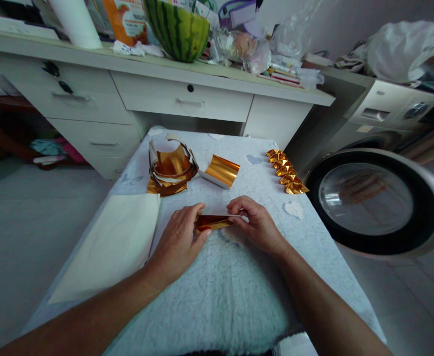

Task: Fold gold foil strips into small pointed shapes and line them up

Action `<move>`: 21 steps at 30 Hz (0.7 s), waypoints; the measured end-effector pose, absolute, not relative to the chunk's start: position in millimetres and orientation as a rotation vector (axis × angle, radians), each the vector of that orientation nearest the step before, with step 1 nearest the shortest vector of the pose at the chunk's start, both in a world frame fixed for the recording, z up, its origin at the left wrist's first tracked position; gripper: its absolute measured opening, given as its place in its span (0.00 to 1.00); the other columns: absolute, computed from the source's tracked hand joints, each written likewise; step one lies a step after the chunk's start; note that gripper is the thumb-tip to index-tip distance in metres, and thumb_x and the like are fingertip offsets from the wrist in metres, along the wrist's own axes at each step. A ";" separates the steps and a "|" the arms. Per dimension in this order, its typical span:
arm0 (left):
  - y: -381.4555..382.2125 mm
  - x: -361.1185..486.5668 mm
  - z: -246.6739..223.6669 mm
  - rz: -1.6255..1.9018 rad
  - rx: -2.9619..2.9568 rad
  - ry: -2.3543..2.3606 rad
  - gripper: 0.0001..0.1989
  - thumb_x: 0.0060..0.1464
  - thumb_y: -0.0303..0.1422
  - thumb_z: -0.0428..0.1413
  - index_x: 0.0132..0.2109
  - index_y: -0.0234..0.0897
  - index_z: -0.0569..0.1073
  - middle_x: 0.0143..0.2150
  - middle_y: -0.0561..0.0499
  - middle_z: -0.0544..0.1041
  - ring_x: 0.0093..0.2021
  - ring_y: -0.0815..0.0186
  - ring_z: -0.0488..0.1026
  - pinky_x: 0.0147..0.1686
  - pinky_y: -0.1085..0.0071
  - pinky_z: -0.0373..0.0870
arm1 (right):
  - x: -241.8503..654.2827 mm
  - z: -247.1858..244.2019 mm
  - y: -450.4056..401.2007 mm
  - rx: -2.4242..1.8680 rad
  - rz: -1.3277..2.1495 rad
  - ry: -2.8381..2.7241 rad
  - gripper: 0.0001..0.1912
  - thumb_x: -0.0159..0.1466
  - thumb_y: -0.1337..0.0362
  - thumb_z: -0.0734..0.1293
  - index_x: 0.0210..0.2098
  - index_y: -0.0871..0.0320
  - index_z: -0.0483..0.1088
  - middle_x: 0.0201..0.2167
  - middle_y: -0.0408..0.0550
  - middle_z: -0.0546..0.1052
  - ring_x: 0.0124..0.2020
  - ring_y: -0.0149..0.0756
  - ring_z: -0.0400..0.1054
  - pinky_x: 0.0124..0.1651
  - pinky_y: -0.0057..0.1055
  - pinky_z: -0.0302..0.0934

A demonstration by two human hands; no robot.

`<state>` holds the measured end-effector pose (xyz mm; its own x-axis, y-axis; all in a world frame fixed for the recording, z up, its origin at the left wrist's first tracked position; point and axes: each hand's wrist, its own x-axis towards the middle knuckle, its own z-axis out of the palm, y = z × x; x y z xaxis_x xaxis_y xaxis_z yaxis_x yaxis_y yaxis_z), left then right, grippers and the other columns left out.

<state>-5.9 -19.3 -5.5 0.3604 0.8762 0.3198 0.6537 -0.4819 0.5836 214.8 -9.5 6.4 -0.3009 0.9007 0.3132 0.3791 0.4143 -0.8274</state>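
Both hands hold one folded piece of gold foil paper (214, 223) above the cloth-covered table. My left hand (181, 240) grips its left end between thumb and fingers. On the other end, the thumb and fingers of my right hand (256, 225) are pinched on the paper's edge. A curved gold sheet (222, 171) with a white underside lies just beyond the hands. To its left is a loose curled stack of gold paper (172, 165). Several folded gold pieces (286, 171) sit in a row at the table's right side.
White paper (109, 247) lies on the table's left. Behind stands a white desk (187, 99) bearing a cut watermelon (177, 29), plastic bags and a paper roll (76, 22). A washing machine's open round door (378, 200) is beside the table's right edge.
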 end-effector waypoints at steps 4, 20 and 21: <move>-19.0 -7.2 -0.8 0.856 2.100 1.330 0.16 0.58 0.31 0.54 0.53 0.41 0.64 0.51 0.47 0.69 0.51 0.59 0.70 0.50 0.59 0.71 | 215.2 6.7 -10.5 -1.070 0.953 -1.740 0.05 0.63 0.69 0.67 0.32 0.55 0.65 0.43 0.47 0.71 0.46 0.35 0.69 0.49 0.35 0.65; -18.5 -0.8 1.7 1.138 1.318 1.072 0.28 0.54 0.31 0.58 0.60 0.44 0.58 0.52 0.48 0.70 0.49 0.63 0.73 0.50 0.63 0.71 | 210.5 6.8 -11.3 -0.940 1.350 -1.271 0.21 0.56 0.61 0.75 0.45 0.49 0.63 0.54 0.47 0.65 0.49 0.36 0.69 0.47 0.36 0.69; -18.4 -0.5 2.8 1.154 1.314 1.071 0.28 0.54 0.31 0.58 0.60 0.44 0.58 0.51 0.48 0.70 0.49 0.63 0.73 0.51 0.63 0.71 | 211.1 5.7 -11.0 -0.943 1.396 -1.238 0.27 0.55 0.61 0.75 0.49 0.47 0.60 0.53 0.47 0.66 0.48 0.36 0.70 0.48 0.37 0.68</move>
<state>-0.5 -18.4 2.8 0.1388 0.9883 0.0634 -0.0104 -0.0626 0.9980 211.1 -11.0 5.7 -0.1923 0.9793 0.0632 -0.1794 0.0282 -0.9834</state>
